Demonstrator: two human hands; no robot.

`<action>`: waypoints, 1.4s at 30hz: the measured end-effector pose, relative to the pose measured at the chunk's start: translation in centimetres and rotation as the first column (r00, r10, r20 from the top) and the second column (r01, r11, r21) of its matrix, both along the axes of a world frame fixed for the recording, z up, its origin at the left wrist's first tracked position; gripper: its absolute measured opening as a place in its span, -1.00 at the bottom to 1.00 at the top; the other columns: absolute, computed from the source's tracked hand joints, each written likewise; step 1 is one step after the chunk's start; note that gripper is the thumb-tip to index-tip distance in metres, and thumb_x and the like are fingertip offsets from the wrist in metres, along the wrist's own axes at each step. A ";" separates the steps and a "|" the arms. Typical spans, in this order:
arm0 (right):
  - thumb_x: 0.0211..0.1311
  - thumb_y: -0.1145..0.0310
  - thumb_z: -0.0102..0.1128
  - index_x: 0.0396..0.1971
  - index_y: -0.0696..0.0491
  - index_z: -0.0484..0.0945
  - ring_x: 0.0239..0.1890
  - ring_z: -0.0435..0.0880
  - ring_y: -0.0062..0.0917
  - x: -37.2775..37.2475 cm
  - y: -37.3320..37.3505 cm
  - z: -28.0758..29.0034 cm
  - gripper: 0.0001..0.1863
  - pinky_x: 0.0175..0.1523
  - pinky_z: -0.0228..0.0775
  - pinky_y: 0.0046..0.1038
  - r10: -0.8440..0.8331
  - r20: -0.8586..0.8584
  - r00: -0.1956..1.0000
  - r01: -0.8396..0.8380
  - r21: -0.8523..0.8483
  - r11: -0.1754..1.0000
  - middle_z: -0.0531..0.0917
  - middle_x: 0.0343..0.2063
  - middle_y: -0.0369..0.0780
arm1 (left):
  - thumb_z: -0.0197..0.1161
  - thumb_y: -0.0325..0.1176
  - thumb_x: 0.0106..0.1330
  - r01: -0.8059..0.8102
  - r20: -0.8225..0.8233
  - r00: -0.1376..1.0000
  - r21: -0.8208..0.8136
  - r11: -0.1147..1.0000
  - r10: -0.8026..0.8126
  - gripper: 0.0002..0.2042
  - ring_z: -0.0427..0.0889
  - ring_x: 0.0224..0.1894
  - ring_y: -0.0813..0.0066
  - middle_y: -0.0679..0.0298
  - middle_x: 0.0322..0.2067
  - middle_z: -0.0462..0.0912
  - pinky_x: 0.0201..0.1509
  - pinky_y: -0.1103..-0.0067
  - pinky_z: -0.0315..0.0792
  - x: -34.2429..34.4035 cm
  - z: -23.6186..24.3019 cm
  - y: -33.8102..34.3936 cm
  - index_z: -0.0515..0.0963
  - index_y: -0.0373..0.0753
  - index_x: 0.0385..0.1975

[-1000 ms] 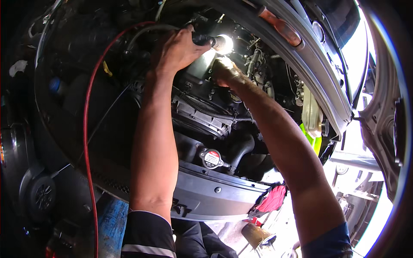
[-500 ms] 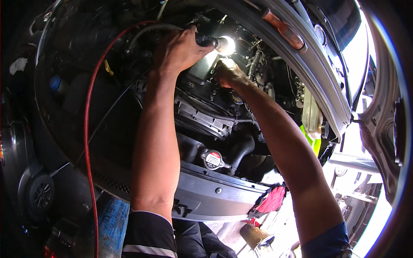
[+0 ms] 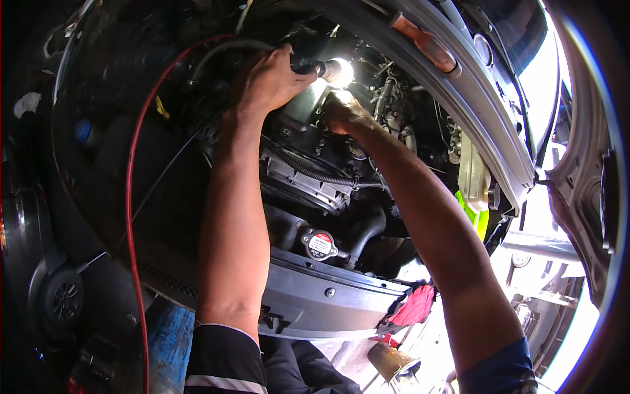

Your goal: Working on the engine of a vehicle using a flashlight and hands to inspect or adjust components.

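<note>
Lamp place: The lit lamp was at 12 o'clock in your view, over the dark engine.
Left hand: Your left hand was closed around the lamp's dark barrel, thumb along the near side; its far fingers were hidden.
Right hand: Your right hand was just below the glowing end, slightly toward 1 o'clock, with fingers curled in; you could not tell from the glare whether it had hold of anything.
Lamp handling: It looked light and stiff, probably a one-handed load; skin or barrel could have turned slippery if oily.
Lamp grip: The barrel seemed the sound place to hold; the bright end, pointing toward 3 o'clock, was likely the fragile part and possibly warm.
Radiator cap label: Near 6 o'clock, the metal radiator cap wore a round red-and-white label with small dark print.
Round cap marking: Toward 1 o'clock, a dark round cap bore yellowish marks, too small for you to read.
Front panel lettering: Toward 7 o'clock, the grey front panel showed dark letter-like shapes beside your left forearm.
</note>
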State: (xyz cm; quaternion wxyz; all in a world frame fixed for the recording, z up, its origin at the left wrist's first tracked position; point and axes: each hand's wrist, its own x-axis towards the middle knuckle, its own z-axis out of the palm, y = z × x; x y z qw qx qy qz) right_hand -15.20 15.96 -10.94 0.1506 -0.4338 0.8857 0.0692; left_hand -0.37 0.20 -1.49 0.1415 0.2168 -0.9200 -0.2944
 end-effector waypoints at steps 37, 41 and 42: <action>0.29 0.40 0.17 -0.32 0.02 0.72 -0.23 0.76 -0.33 4.2 -0.7 6.7 -0.86 -0.22 0.61 -0.33 -0.148 0.063 0.987 0.146 0.032 0.989 0.76 -0.33 -0.19 | 0.13 0.27 0.39 0.119 0.376 0.910 0.167 0.979 -0.174 -0.05 0.73 -0.24 0.25 -0.13 0.40 0.30 -0.10 0.38 0.62 -1.9 -1.6 -2.2 0.06 -0.47 0.47; 0.25 0.35 0.22 -0.35 -0.06 0.77 -0.20 0.76 -0.40 3.4 -1.0 5.3 -0.86 -0.15 0.61 -0.38 0.422 -0.247 0.872 -0.368 0.235 0.899 0.76 -0.32 -0.25 | 0.10 0.27 0.41 0.123 0.409 0.889 0.220 0.968 -0.206 -0.07 0.73 -0.13 0.15 -0.15 0.40 0.30 0.07 0.30 0.58 -1.8 -1.0 -2.3 0.08 -0.49 0.45; 0.24 0.34 0.23 -0.36 -0.07 0.78 -0.20 0.76 -0.41 3.0 -0.9 4.7 -0.85 -0.14 0.61 -0.40 0.556 -0.261 0.789 -0.454 0.363 0.814 0.76 -0.32 -0.27 | 0.10 0.26 0.41 0.141 0.408 0.887 0.204 0.969 -0.214 -0.08 0.69 -0.02 0.07 -0.17 0.39 0.30 0.16 0.27 0.53 -1.7 -0.8 -2.2 0.10 -0.50 0.44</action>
